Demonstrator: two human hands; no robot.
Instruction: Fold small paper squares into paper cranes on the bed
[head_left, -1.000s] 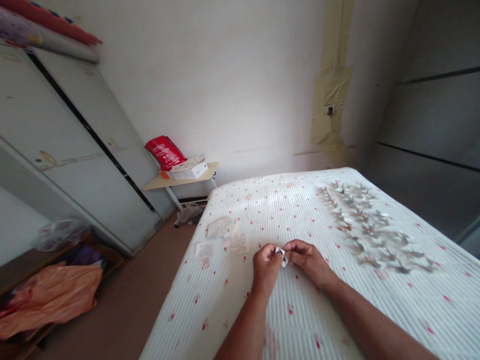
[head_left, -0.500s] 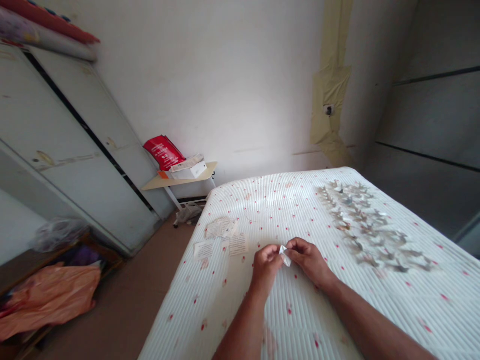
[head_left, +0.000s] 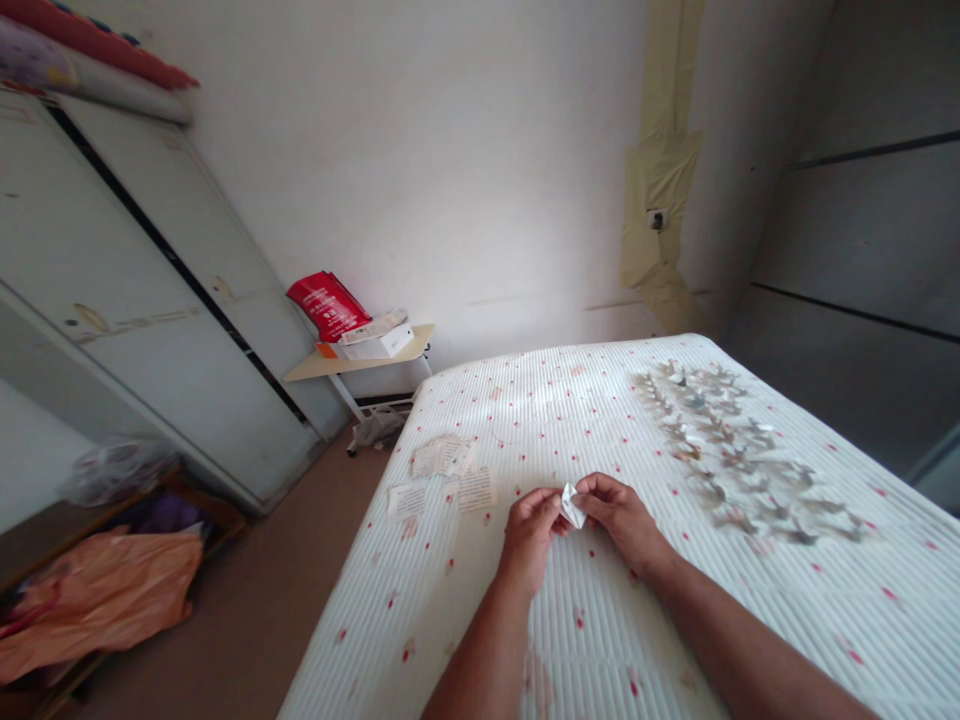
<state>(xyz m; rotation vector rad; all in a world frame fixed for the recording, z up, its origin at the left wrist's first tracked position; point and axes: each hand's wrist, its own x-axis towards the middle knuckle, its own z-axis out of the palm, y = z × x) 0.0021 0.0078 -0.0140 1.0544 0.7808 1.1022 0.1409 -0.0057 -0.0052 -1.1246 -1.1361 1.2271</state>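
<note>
Between my two hands is a small folded piece of paper (head_left: 574,507), whitish and roughly diamond-shaped. My left hand (head_left: 531,530) pinches its left edge with thumb and fingers. On the other side, my right hand (head_left: 619,515) grips the upper right edge. Both hands are just above the bed (head_left: 517,620), which has a white ribbed cover with red spots. Loose printed paper pieces (head_left: 478,489) lie left of my hands. To the right, several folded paper figures (head_left: 739,455), like origami birds, stand in rows; their details are blurred.
A small table (head_left: 412,348) beyond the bed's far left corner bears a white box (head_left: 382,345) and a red bag (head_left: 328,305). Metal cabinets (head_left: 150,260) stand at left, near an orange plastic bag (head_left: 112,595). A taped wall socket (head_left: 657,219) is ahead.
The folded paper has turned slightly and shows a wider, diamond-like face. My fingers have shifted a little around its edges; both hands stay in nearly the same place.
</note>
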